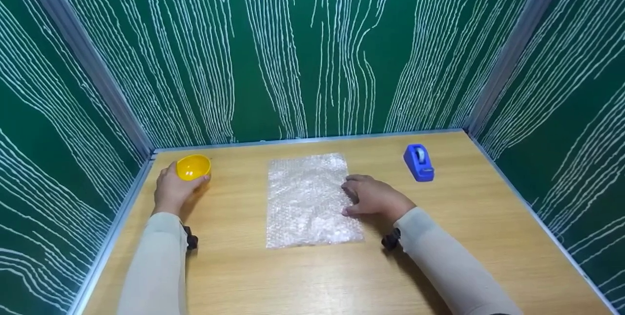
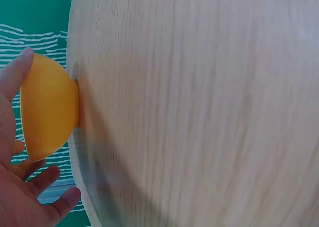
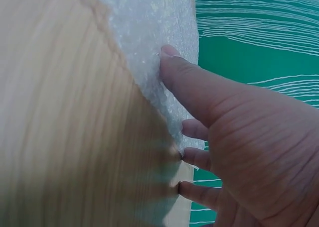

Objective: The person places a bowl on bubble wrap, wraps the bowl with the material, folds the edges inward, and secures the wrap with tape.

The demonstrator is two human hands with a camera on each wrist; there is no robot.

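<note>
A small yellow bowl (image 1: pixel 194 167) sits upright at the far left of the table. My left hand (image 1: pixel 176 187) holds it across the rim. In the left wrist view the thumb (image 2: pixel 20 67) lies on one side of the bowl (image 2: pixel 50 107) and the fingers reach to the other; some of them spread apart. A sheet of bubble wrap (image 1: pixel 310 200) lies flat in the middle of the table. Over its right edge is my right hand (image 1: pixel 373 198), fingers parted. The right wrist view shows thumb and fingertips right at the edge of the bubble wrap (image 3: pixel 149 43).
A blue tape dispenser (image 1: pixel 418 162) stands at the back right of the wooden table (image 1: pixel 302 281). Green walls (image 1: pixel 332 61) with white wavy lines enclose the table at the back and both sides, framed by grey metal posts (image 1: pixel 512 46).
</note>
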